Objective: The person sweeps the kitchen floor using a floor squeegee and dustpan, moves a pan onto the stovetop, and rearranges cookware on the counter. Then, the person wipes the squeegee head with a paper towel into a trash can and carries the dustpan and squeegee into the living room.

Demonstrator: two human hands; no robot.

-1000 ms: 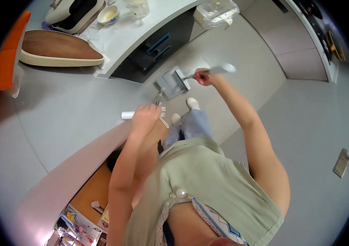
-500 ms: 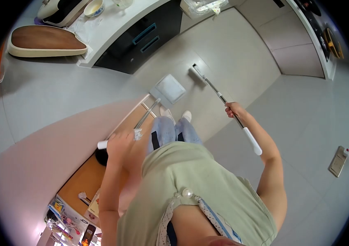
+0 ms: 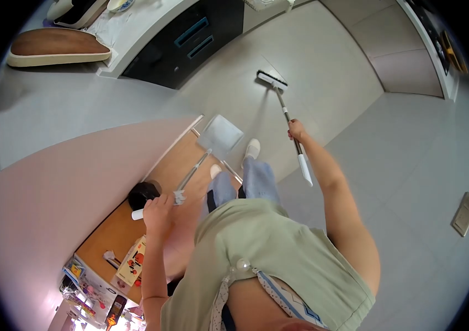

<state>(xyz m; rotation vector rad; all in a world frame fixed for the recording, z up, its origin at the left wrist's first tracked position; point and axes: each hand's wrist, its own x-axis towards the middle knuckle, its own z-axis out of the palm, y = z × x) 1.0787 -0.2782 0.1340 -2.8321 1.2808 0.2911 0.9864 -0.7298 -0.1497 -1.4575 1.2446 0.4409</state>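
Note:
My right hand (image 3: 296, 130) is wrapped round the dark shaft of a broom (image 3: 281, 102). Its white grip end points back toward me, and the wide head with dark bristles is out over the pale floor, tilted; whether the bristles touch the floor I cannot tell. In my left hand (image 3: 159, 211) is the upper end of a long-handled dustpan (image 3: 220, 135), closed round the handle near its white tip. A crumpled whitish wrapping clings to that handle just below my fingers. The light grey pan lies low, ahead of my feet and left of the broom head.
A dark cabinet (image 3: 187, 47) stands under a white counter (image 3: 114, 58) at upper left. Pale cabinets (image 3: 405, 66) line the upper right. A black bin (image 3: 143, 196) is beside my left hand, near a wooden surface (image 3: 99, 247). A wall socket (image 3: 462, 216) is at right.
The broom has swung left and its head has turned so the bristles show. My right hand moved left and slightly forward. One foot has stepped forward; the dustpan shifted slightly left and nearer me.

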